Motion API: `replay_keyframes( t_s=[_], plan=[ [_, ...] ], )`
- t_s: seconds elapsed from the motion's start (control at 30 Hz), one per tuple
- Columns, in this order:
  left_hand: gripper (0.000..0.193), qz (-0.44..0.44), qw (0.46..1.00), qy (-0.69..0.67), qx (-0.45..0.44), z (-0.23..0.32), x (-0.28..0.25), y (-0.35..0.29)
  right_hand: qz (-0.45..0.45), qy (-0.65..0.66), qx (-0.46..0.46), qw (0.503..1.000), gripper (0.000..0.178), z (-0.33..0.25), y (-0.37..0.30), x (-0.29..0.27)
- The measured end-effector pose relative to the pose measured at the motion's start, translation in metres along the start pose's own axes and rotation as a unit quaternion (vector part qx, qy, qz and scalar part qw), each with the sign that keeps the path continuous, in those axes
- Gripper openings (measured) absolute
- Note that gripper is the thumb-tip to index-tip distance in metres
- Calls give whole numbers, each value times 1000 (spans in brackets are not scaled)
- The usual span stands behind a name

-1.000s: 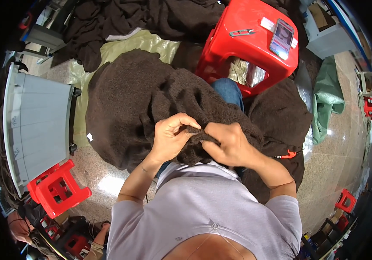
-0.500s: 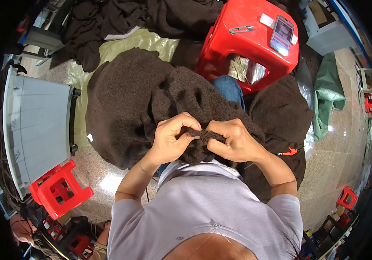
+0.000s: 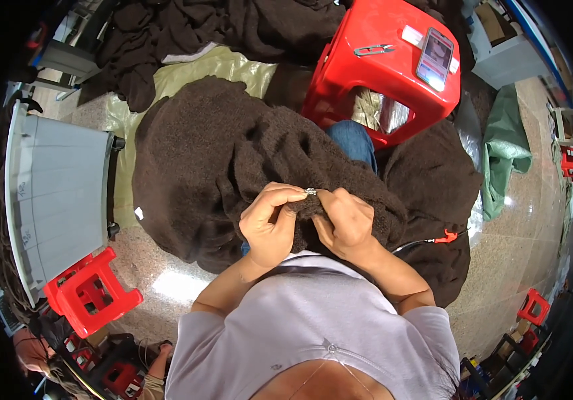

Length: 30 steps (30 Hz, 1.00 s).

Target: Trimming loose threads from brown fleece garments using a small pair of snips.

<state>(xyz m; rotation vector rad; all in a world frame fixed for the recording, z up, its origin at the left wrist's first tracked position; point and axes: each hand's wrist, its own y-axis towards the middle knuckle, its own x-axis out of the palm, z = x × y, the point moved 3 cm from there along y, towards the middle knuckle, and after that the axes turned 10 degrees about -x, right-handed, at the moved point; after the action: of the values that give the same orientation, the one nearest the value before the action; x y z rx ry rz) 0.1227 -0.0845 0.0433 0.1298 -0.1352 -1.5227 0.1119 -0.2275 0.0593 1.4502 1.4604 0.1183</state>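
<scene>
Between the pinched fingertips of the left hand [image 3: 270, 223] and right hand [image 3: 343, 223], a small metal piece [image 3: 310, 191] is held on the brown knit garment [image 3: 206, 153]; fine work seems in hand, and a steady pinch is needed next.

Red stool [image 3: 373, 73] bearing phone [image 3: 435, 57], snips [image 3: 372, 49]
</scene>
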Motion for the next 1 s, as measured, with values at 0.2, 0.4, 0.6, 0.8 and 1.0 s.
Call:
replay_keyframes(
  t_s=[0.2,0.4,0.6,0.8,1.0],
  plan=[
    [10,-51,990,80,107,13,2,2,15,25,22,999,26,2,-2,-3],
    [38,-82,991,100,-21,6,4,5,25,-42,-14,999,39,7,-8,1],
    [31,-198,940,223,-164,-47,-36,9,6,-54,96,994,25,50,-7,-38],
    [16,-92,849,-290,-431,-22,-48,25,98,383,448,802,9,86,-30,-66],
    [16,-128,890,-207,-386,-16,-19,30,5,235,279,931,27,71,10,-46]
  ],
)
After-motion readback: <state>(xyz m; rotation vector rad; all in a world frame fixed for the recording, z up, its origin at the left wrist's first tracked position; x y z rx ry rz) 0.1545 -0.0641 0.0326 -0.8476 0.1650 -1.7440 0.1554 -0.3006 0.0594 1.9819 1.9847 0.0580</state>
